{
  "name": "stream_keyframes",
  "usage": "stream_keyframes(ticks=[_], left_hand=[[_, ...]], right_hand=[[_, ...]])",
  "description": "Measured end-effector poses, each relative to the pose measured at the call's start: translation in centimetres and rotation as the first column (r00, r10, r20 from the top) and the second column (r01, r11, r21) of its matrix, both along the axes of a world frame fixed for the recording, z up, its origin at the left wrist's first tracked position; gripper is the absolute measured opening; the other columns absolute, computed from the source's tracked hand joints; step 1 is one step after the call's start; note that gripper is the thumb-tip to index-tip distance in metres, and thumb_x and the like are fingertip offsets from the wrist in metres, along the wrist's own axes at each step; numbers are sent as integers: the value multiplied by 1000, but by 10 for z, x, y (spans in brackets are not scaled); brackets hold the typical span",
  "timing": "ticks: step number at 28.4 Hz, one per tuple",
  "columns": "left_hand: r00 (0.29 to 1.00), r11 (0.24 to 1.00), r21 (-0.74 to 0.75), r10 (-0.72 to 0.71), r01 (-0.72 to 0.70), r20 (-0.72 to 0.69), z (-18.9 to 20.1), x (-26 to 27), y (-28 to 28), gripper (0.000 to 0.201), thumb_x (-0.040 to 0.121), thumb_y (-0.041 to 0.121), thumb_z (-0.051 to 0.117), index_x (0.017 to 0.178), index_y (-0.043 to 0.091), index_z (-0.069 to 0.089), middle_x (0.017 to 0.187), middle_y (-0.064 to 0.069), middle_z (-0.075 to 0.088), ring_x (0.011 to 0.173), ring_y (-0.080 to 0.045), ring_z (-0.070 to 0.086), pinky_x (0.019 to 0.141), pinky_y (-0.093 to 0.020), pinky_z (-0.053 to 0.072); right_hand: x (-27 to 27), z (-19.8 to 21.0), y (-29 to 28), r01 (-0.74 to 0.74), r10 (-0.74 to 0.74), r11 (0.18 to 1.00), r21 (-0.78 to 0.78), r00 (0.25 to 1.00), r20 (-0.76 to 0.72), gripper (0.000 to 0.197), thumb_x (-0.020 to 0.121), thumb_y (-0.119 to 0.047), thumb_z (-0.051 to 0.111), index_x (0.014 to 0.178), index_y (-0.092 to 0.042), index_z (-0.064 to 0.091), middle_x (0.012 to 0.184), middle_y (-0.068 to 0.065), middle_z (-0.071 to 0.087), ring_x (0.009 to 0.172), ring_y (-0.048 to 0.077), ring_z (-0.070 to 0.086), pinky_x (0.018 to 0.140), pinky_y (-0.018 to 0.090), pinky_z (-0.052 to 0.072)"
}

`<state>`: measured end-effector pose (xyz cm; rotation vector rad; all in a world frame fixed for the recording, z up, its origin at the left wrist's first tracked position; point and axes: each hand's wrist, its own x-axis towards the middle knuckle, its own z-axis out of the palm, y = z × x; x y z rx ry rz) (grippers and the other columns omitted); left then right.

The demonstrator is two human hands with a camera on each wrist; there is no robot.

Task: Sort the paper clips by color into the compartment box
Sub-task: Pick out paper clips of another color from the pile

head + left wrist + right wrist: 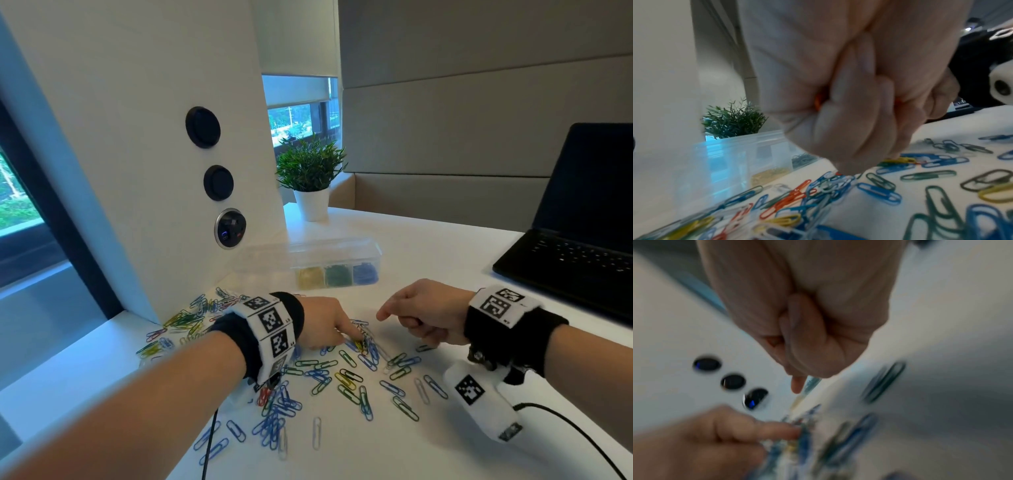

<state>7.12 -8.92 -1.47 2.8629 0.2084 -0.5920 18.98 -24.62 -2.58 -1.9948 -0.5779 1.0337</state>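
Loose paper clips (346, 373) in blue, green, yellow, red and white lie scattered on the white table (428, 240). My left hand (349, 337) is down in the heap, its index fingertip by a yellow clip (900, 160). Its other fingers are curled, and orange-red clips (818, 101) show inside the palm. My right hand (380, 315) hovers just right of it, curled like a fist; nothing shows in it and its wrist view is blurred. The clear compartment box (342, 245) stands behind the hands, lid up, with yellow, green and blue clips in separate compartments.
A white column (137, 171) with round sockets rises at the left, with more clips (191, 318) at its foot. A potted plant (311, 171) stands behind the box. An open black laptop (582, 222) sits at the right. A black cable (565, 421) trails from my right wrist.
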Motion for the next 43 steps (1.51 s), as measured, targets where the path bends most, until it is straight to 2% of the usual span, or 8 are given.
stream_keyframes(ticks=[6, 11, 15, 18, 22, 27, 33, 43], left_hand=[[998, 1000, 10, 24, -24, 52, 3, -6, 7, 38, 99, 9, 43, 123, 25, 68, 130, 6, 62, 100, -6, 53, 75, -8, 33], [997, 1000, -10, 21, -21, 69, 3, -13, 6, 35, 101, 16, 45, 126, 29, 66, 130, 8, 63, 91, -6, 55, 77, -9, 34], [997, 999, -5, -34, 35, 75, -1, -11, -4, 36, 102, 20, 45, 134, 29, 59, 131, 3, 61, 97, -9, 55, 78, -8, 32], [989, 1000, -4, -11, 11, 146, -7, -3, -10, 32, 101, 25, 48, 130, 23, 62, 131, 1, 61, 116, -16, 55, 91, -20, 34], [979, 1000, -13, -18, 21, 201, -11, 10, -12, 25, 97, 25, 56, 114, 18, 73, 115, 1, 70, 101, -16, 61, 91, -26, 46], [984, 996, 82, -40, 26, 173, -15, 18, -14, 18, 90, 28, 66, 101, 18, 75, 99, 5, 66, 85, -12, 53, 73, -24, 38], [997, 997, 78, -22, 16, 78, -17, 16, -13, 21, 94, 28, 61, 102, 11, 69, 104, -2, 66, 86, -14, 51, 76, -25, 38], [988, 999, 44, -7, 0, 155, -20, 14, -24, 23, 89, 32, 66, 107, 18, 68, 99, 3, 56, 90, -14, 49, 76, -26, 38]], right_hand=[[-17, -1, 4, -267, 358, 926, -267, 846, 396, 34, 99, -15, 43, 114, -30, 71, 69, -7, 57, 47, 5, 48, 47, 17, 42], [-18, 1, 4, -268, 451, 885, -381, 697, 557, 36, 95, -11, 44, 108, -26, 74, 122, -5, 64, 97, 11, 56, 90, 23, 46], [-15, 3, 1, -285, 470, 874, -394, 702, 535, 34, 96, -12, 45, 109, -24, 74, 104, -7, 65, 79, 4, 53, 76, 16, 43], [-17, 7, -1, -268, 430, 893, -361, 741, 516, 29, 99, -16, 45, 111, -16, 72, 74, -11, 58, 48, -1, 50, 45, 6, 36], [-17, 10, -3, -245, 394, 909, -338, 772, 498, 28, 99, -16, 47, 111, -9, 72, 62, -9, 49, 29, -6, 44, 33, 9, 31], [-5, 2, -8, -6, 9, 1000, -24, 992, 123, 23, 100, -13, 47, 98, -5, 69, 54, 0, 40, 41, 13, 30, 39, 21, 26], [2, 8, -13, 271, -206, 952, 142, 911, -356, 26, 104, -17, 38, 102, -4, 60, 56, -1, 33, 44, 7, 24, 31, 15, 22], [-5, 7, -14, 299, -209, 945, 134, 865, -456, 17, 98, -14, 48, 92, -3, 59, 59, 2, 38, 46, 9, 28, 31, 15, 27]])
